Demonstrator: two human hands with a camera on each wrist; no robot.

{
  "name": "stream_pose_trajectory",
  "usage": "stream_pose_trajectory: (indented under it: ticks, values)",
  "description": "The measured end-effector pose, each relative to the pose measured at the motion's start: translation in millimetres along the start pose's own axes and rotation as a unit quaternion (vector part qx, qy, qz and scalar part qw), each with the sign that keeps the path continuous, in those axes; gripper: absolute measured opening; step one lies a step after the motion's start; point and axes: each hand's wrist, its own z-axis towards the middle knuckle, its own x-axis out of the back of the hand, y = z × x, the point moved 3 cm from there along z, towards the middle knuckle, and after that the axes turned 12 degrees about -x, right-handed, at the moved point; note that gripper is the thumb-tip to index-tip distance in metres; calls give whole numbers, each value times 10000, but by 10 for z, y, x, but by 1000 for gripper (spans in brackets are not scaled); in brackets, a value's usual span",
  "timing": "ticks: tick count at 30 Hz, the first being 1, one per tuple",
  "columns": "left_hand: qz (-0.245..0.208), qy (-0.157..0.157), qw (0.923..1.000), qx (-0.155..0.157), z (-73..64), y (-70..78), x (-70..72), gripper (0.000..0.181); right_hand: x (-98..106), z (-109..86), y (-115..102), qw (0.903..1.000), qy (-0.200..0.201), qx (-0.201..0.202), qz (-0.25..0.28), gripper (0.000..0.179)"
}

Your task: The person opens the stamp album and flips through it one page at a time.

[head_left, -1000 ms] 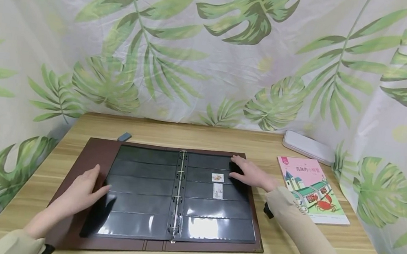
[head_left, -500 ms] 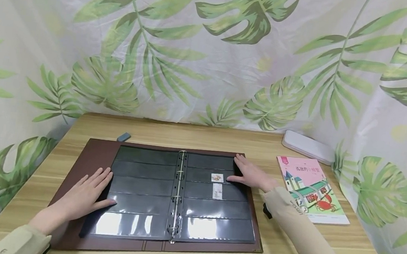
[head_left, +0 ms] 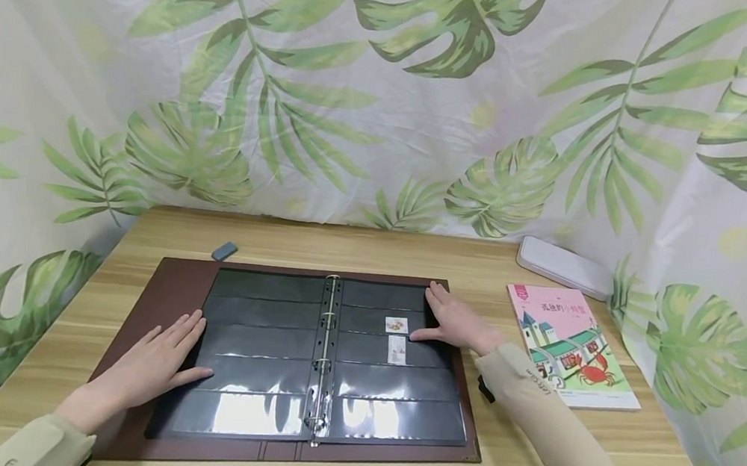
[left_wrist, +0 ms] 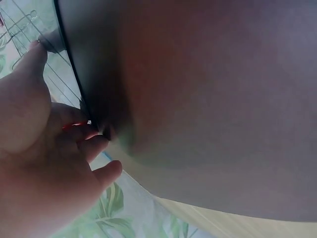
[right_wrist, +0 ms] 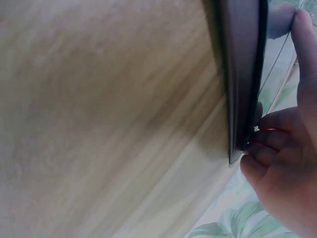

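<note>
A maroon ring-binder stamp album lies open on the table, black pocket pages on both sides of its metal rings. My left hand rests flat at the outer edge of the left page, fingers straight and thumb reaching over the pockets. On the other side my right hand touches the outer edge of the right page, its thumb pointing toward the stamps. One stamp sits in a right-page pocket, with a paler stamp just below. Both wrist views show fingers against a page edge.
A small blue-grey eraser lies behind the album's left half. To the right is a pink and green crab picture book, with a white case behind it. A leaf-print curtain hangs behind the wooden table.
My left hand has turned and come down flat at the left page's edge. My right hand's thumb has moved slightly down and left, closer to the stamps. The album stays open.
</note>
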Motion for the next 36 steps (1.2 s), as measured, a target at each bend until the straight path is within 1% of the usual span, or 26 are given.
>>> stream_pose_trajectory:
  ticks: [6, 13, 20, 22, 26, 29, 33, 36]
  values:
    - [92, 30, 9999, 49, -4, -9, -5, 87, 15, -5, -33, 9999, 105, 118, -1, 100]
    - [14, 39, 9999, 95, -12, 0, -12, 86, -6, -32, -59, 9995, 206, 224, 64, 93]
    - [173, 57, 9998, 107, -8, -19, -15, 85, -12, -55, -90, 9982, 446, 388, 101, 88]
    - [208, 38, 9997, 122, -10, -20, -17, 85, -17, -58, -89, 9981, 442, 417, 102, 88]
    - [77, -79, 9997, 197, -20, -24, -33, 88, -39, -59, -60, 9989, 267, 301, 223, 92]
    - [-119, -146, 9994, 274, -25, -15, -41, 90, -58, -49, -24, 9994, 151, 76, 317, 100]
    - [-288, -152, 9989, 339, -20, 0, -51, 90, -64, -39, 17, 9992, 171, -248, 273, 108]
    - [-385, -139, 9984, 387, -20, 20, -67, 90, -60, -37, 30, 9991, 221, -323, 147, 109]
